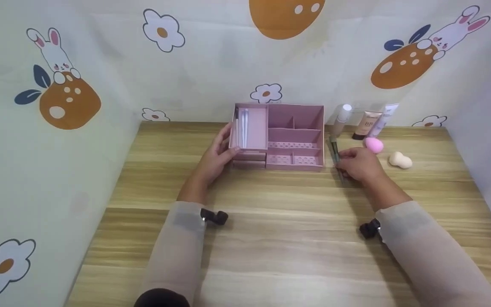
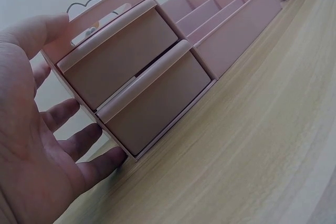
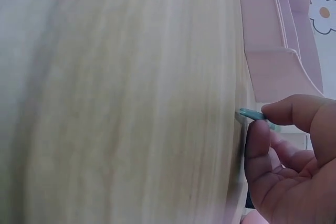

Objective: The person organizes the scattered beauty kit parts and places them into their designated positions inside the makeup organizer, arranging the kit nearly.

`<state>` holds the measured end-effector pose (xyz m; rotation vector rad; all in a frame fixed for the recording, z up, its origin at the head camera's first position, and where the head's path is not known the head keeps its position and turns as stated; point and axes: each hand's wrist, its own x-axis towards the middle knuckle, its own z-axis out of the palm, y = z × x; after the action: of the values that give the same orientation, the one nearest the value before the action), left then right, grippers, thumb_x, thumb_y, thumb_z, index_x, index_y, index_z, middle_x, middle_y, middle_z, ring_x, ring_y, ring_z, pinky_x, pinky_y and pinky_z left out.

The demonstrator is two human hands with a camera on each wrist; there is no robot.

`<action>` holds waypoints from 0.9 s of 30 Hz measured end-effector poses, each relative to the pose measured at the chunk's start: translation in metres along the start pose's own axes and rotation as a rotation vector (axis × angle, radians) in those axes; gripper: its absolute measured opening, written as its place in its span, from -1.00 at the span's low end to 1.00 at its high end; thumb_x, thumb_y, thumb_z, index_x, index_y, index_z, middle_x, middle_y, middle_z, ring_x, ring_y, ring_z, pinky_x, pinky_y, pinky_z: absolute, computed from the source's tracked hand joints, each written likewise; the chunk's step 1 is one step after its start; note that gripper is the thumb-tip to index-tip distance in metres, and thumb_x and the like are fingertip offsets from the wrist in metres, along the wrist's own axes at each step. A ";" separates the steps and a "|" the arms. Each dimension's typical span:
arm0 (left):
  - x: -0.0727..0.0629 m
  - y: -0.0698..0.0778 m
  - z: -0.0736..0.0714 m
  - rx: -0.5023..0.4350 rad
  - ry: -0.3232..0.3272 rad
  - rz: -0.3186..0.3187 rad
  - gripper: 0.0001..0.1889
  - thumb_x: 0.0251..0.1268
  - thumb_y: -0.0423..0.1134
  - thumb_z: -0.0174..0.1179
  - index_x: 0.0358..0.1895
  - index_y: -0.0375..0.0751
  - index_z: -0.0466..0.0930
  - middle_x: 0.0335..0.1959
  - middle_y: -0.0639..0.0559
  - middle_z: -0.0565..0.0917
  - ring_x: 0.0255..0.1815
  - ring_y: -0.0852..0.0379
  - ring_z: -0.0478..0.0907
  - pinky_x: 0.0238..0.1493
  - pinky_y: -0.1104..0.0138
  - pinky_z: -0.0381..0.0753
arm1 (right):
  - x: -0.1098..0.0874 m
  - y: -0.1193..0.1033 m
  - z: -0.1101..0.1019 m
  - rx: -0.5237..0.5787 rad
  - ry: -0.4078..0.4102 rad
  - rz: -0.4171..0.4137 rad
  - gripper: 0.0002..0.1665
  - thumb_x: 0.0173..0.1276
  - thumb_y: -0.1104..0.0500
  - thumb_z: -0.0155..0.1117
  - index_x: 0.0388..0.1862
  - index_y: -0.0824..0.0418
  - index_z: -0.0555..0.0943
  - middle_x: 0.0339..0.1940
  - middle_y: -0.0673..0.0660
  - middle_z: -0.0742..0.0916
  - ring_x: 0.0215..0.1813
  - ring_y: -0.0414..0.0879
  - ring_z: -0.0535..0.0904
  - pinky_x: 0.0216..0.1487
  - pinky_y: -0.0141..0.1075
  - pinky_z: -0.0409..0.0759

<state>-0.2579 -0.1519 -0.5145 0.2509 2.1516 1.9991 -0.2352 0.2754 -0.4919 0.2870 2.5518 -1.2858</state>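
A pink desktop organizer (image 1: 295, 117) stands near the back of the table, with two drawers (image 2: 157, 95) at its left front and open compartments on the right. My left hand (image 1: 216, 158) grips its left end, the thumb at the top front edge and the fingers along the side. Several slim brushes (image 1: 244, 128) lie in the top left tray. Right of the organizer, my right hand (image 1: 359, 164) pinches a slim green makeup brush (image 3: 253, 114) between thumb and fingers, low over the table. The brush's dark end (image 1: 334, 147) points toward the back.
Behind the right hand stand a white-capped tube (image 1: 342, 120), a BB cream tube (image 1: 366, 125) and a pale tube (image 1: 384, 120). A pink makeup sponge (image 1: 374, 145) and a beige sponge (image 1: 400, 160) lie near them. The wooden table (image 1: 271, 238) meets a patterned backdrop (image 1: 211, 72).
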 end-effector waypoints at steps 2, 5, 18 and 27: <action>0.000 0.000 0.000 -0.004 0.001 -0.004 -0.13 0.45 0.09 0.38 0.70 0.53 0.08 0.79 0.27 0.08 0.81 0.01 0.08 0.78 -0.02 0.17 | -0.001 -0.001 -0.001 0.002 0.002 -0.007 -0.39 0.40 0.20 0.41 0.36 0.44 0.59 -0.04 0.26 0.78 -0.33 -0.22 0.70 -0.24 -0.35 0.76; 0.000 -0.001 0.000 -0.007 0.003 -0.011 -0.14 0.43 0.11 0.39 0.67 0.59 0.11 0.78 0.28 0.10 0.80 0.02 0.09 0.77 -0.02 0.17 | -0.005 -0.005 -0.004 -0.012 0.013 -0.015 -0.40 0.40 0.17 0.39 0.37 0.40 0.61 -0.03 0.26 0.78 -0.31 -0.20 0.71 -0.23 -0.35 0.77; 0.000 -0.002 -0.001 0.018 -0.001 0.004 -0.15 0.40 0.16 0.40 0.64 0.66 0.12 0.78 0.25 0.12 0.81 -0.03 0.08 0.76 -0.02 0.21 | -0.017 -0.023 -0.011 0.044 0.049 -0.048 -0.46 0.40 0.15 0.38 0.32 0.32 0.66 -0.29 -0.03 0.80 -0.32 -0.21 0.74 -0.20 -0.30 0.81; 0.000 0.000 -0.001 0.032 0.004 -0.016 -0.16 0.39 0.21 0.40 0.62 0.72 0.11 0.78 0.29 0.10 0.81 -0.01 0.07 0.76 -0.04 0.21 | -0.025 -0.035 -0.012 0.074 0.059 -0.075 -0.45 0.41 0.15 0.37 0.34 0.32 0.65 -0.07 0.14 0.81 -0.28 -0.27 0.72 -0.16 -0.33 0.83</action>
<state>-0.2584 -0.1524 -0.5148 0.2347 2.1829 1.9591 -0.2242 0.2629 -0.4504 0.2503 2.5901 -1.4214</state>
